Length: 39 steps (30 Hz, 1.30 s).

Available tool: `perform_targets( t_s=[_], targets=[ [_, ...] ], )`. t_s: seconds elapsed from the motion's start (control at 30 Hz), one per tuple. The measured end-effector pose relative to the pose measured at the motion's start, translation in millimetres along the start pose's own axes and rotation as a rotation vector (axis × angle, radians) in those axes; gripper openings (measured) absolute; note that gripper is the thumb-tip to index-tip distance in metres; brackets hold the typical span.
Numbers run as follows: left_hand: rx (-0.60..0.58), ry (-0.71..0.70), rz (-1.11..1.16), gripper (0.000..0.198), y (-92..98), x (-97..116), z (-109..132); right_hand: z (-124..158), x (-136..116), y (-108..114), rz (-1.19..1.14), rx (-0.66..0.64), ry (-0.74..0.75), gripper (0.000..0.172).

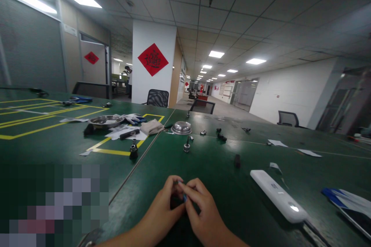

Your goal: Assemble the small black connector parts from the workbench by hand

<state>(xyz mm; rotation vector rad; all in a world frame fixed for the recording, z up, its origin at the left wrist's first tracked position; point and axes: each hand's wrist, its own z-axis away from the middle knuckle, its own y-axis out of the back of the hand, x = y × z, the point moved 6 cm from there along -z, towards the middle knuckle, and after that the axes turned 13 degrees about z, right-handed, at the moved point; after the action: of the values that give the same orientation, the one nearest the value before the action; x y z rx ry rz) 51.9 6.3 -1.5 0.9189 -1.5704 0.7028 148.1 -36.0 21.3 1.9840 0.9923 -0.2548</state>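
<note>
My left hand (165,205) and my right hand (203,209) meet low in the middle of the view, just above the green tabletop (162,162). Their fingertips are pinched together. A small blue thing (184,198) shows between them, mostly hidden by the fingers, so its kind cannot be made out. The right thumb and forefinger press on it; what the left fingers grip is hidden. Beyond the hands stand a small metal fitting with a stem (186,147) and a black fitting with a metal top (133,151). A dark cylindrical piece (237,161) lies to the right.
A white power bank-like device (278,197) with a cable lies at right, beside a blue-and-white packet (348,200). Farther back are a round metal lid (181,127), a metal dish (106,121), a beige cloth (152,126) and gloves (133,119). Pixelation covers the lower left.
</note>
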Motion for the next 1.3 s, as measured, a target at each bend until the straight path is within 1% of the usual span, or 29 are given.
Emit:
perform_targets(
  t_s=[0.1,0.17,0.3,0.37,0.5,0.57,0.63,0.7,0.73,0.8,0.87,0.93,0.97,1.03,1.1,1.17,1.23,1.3],
  targets=[
    [-0.032,-0.02,0.038,0.032,-2.3,2.4,0.4,1.4,6.6,-1.1,0.032,0.024,-0.049,0.033],
    [-0.045,-0.028,0.047,0.031,-3.2,3.2,0.3,2.9,10.3,-2.1,0.036,0.041,-0.073,0.034],
    [-0.032,-0.01,-0.018,0.032,-2.3,2.9,-0.7,7.2,15.4,-2.7,0.022,0.111,-0.086,0.048],
    [-0.025,-0.001,-0.058,0.034,-2.0,3.0,-1.0,8.7,18.4,-3.3,0.02,0.136,-0.108,0.052],
    [-0.043,-0.021,-0.117,0.036,-2.1,1.6,-1.1,7.3,22.0,-5.8,0.048,0.104,-0.163,0.045],
    [-0.057,-0.046,-0.162,0.043,-1.0,-0.5,-1.2,5.8,22.9,-5.9,0.058,0.088,-0.186,0.042],
    [-0.057,-0.077,-0.216,0.054,1.6,-1.4,-1.4,4.9,24.4,-6.0,0.052,0.08,-0.212,0.041],
    [-0.08,-0.106,-0.269,0.063,2.9,1.0,-1.5,5.0,26.3,-8.0,0.038,0.056,-0.231,0.039],
    [-0.101,-0.119,-0.3,0.064,2.6,3.7,-1.3,5.4,27.4,-9.5,0.031,0.041,-0.24,0.037],
    [-0.163,-0.148,-0.369,0.059,-0.2,11.9,-0.4,7.1,29.3,-11.1,0.013,0.037,-0.257,0.039],
    [-0.233,-0.177,-0.431,0.05,-4.8,21.4,0.9,9.8,30.5,-8.5,0.002,0.09,-0.276,0.052],
    [-0.277,-0.167,-0.483,0.041,-8.1,27.4,1.0,12.8,29.9,-3.2,0.01,0.16,-0.283,0.065],
    [-0.287,-0.143,-0.512,0.038,-8.7,28.3,0.0,14.2,29.3,-0.4,0.02,0.189,-0.286,0.067],
    [-0.286,-0.083,-0.574,0.035,-6.8,27.5,-3.8,16.3,27.3,4.2,0.032,0.219,-0.285,0.06],
    [-0.286,-0.041,-0.634,0.034,-1.1,26.5,-10.0,17.3,24.9,6.8,0.035,0.224,-0.272,0.053],
    [-0.272,-0.007,-0.681,0.032,11.3,27.5,-18.6,17.2,22.1,7.4,0.046,0.214,-0.247,0.05],
    [-0.22,0.04,-0.723,0.027,33.4,30.6,-28.6,16.7,19.6,6.7,0.063,0.207,-0.218,0.049],
    [-0.132,0.076,-0.771,0.023,64.3,37.1,-38.0,16.0,17.4,5.4,0.076,0.199,-0.192,0.048]
  ],
)
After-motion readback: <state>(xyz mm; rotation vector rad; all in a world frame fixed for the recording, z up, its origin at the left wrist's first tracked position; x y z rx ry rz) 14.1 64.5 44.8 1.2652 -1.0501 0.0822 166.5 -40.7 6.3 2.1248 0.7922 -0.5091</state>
